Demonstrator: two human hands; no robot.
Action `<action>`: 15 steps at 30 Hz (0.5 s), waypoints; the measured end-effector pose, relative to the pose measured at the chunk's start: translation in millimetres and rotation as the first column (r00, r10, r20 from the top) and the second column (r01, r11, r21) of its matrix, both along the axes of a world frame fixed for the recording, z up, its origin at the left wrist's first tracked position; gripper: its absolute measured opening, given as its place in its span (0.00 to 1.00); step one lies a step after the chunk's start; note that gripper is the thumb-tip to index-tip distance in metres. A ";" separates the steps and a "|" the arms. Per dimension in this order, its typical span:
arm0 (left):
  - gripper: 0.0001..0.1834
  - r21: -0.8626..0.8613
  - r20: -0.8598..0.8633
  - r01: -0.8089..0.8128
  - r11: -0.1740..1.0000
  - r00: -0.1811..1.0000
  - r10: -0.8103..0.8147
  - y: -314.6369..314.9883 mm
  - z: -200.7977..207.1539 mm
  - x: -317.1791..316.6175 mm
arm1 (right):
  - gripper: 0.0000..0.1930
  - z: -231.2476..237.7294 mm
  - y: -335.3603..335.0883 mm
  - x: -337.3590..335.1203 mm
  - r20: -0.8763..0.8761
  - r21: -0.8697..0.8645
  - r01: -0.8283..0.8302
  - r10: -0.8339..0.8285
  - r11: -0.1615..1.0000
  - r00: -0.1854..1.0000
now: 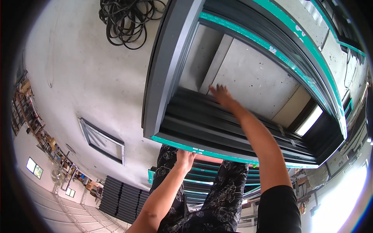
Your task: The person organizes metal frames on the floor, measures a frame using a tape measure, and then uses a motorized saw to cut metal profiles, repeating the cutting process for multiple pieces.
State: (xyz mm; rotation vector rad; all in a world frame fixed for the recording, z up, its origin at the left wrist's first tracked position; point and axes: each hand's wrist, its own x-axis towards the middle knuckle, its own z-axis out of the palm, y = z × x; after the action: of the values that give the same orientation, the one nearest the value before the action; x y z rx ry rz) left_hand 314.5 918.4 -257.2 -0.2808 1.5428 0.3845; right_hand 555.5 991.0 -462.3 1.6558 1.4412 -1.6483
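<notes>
In front of me lies a stack of dark grey metal window frames [161,73] with green tape along the edges. My left hand [186,160] is closed around the taped near edge of the stack, its fingertips partly hidden. Stretched over the near rails, my right hand [222,95] has its fingers apart and holds nothing. Inside the frame opening a pale panel [252,73] shows, with a grey bar [217,62] across it.
Black cords [126,23] lie coiled on the pale floor at the far left. A smaller frame [103,141] rests on the floor to the left. Dark profiles [120,198] stand stacked at the lower left. More green-taped frames [200,178] are near my legs.
</notes>
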 end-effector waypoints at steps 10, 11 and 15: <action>0.15 0.019 0.299 -0.231 0.973 0.930 0.215 7.6 -3.8 17.8 | 0.39 4.7 -24.7 -44.6 -0.076 0.043 0.169 -0.166 0.985 0.983; 0.17 0.045 0.351 -0.231 0.972 0.914 0.201 9.3 -5.9 17.9 | 0.39 1.1 -8.7 -30.3 -0.039 0.109 0.039 -0.035 0.993 0.999; 0.22 0.102 0.405 -0.205 0.973 0.902 0.147 5.4 -8.5 15.1 | 0.40 7.6 28.5 5.0 0.018 0.219 0.565 -0.582 0.796 0.813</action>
State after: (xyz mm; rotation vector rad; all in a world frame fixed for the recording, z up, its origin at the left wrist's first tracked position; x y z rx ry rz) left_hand 329.6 923.9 -265.6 -0.3639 1.0883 0.5434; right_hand 560.5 1019.5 -454.7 2.4374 1.1533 -1.7283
